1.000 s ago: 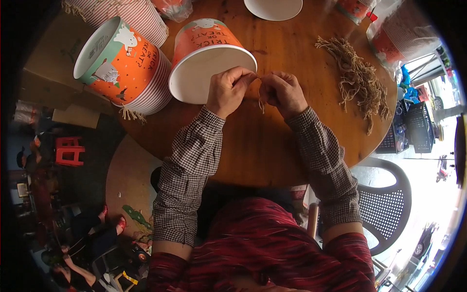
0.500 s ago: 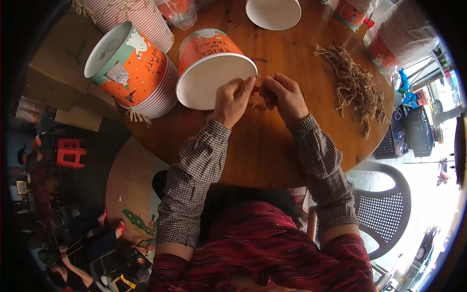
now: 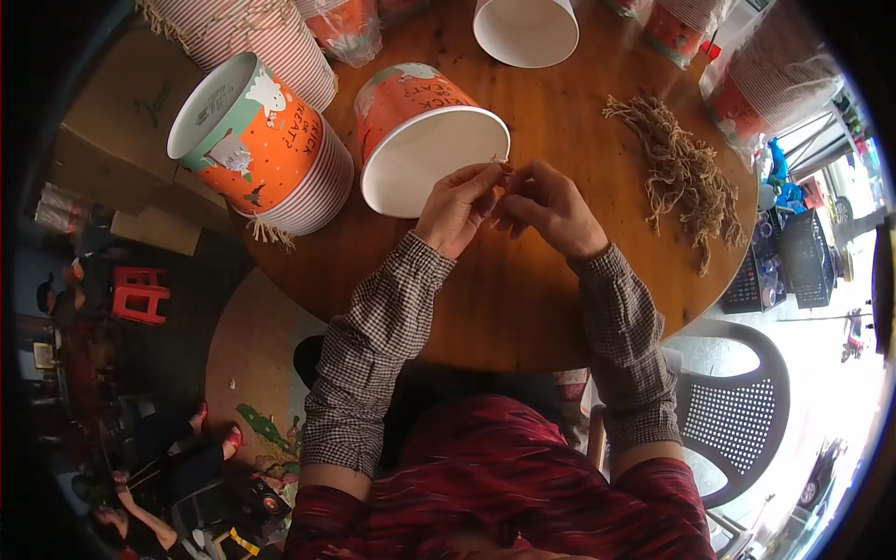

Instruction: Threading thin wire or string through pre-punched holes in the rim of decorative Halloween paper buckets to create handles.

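An orange paper bucket [image 3: 425,140] with a white inside lies on its side on the round wooden table [image 3: 523,299], its mouth facing me. My left hand [image 3: 457,207] pinches the bucket's rim at the right side, with a thin brown string end between the fingertips. My right hand [image 3: 549,207] is right beside it, fingers curled and pinching the same string. Both hands touch each other at the fingertips. The string itself is mostly hidden by the fingers.
A stack of orange-and-green buckets [image 3: 261,149] lies on its side at the left. A pile of brown paper strings [image 3: 681,173] sits at the right. A white-lined bucket [image 3: 525,28] stands at the far edge, wrapped stacks [image 3: 765,89] beyond. A grey plastic chair [image 3: 737,411] is at lower right.
Both hands stay at the bucket's rim; the fingers have shifted slightly as they work the string. The view has tilted a little, so the table objects sit lower in the picture.
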{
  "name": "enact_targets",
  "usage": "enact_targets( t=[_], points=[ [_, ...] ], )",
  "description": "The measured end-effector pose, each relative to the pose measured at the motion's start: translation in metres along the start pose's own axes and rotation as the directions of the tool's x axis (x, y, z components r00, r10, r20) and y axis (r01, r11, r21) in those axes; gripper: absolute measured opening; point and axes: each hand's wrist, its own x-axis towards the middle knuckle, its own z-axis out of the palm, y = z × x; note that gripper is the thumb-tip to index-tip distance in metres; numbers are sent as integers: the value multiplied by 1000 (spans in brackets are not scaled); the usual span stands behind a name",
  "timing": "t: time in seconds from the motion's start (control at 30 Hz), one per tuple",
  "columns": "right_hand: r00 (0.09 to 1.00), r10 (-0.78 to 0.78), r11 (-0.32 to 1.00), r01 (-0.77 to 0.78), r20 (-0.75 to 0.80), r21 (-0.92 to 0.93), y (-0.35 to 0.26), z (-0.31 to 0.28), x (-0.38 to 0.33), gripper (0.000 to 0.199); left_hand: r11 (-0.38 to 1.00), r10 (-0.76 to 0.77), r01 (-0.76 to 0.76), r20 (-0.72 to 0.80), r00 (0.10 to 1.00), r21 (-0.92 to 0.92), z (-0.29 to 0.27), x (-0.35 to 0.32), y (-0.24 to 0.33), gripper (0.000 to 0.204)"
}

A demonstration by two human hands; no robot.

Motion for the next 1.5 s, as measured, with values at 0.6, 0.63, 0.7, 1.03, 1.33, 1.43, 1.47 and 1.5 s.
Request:
enact_targets(
  t=[0.6,0.63,0.7,1.03,1.33,1.43,1.47,1.5],
  points=[
    [996,-25,916,55,80,-398,2,-14,-8,10,986,44,-64,-129,991,-156,17,4,-32,16],
    [996,-25,916,55,80,-397,1,-17,-9,10,988,31,-50,-131,991,-144,19,3,-34,17],
    [983,60,919,13,172,-394,-3,-20,-14,10,991,12,-30,-133,991,-133,25,2,-32,18],
    [730,134,989,-140,670,-45,-17,13,-29,5,979,0,-59,-286,958,-195,8,5,-30,13],
    [767,56,968,-198,639,153,-17,6,-32,8,970,100,-173,-368,924,-169,4,0,-9,15],
    [801,0,965,-158,599,210,-21,-3,-35,6,958,194,-247,-305,932,-144,-6,-7,2,10],
    [823,-32,967,-119,568,227,-25,-8,-39,5,964,206,-243,-272,940,-107,-8,-14,8,9],
    [831,-77,958,-92,551,273,-23,-16,-42,7,963,240,-266,-286,928,-53,-12,-19,14,11]
  ],
)
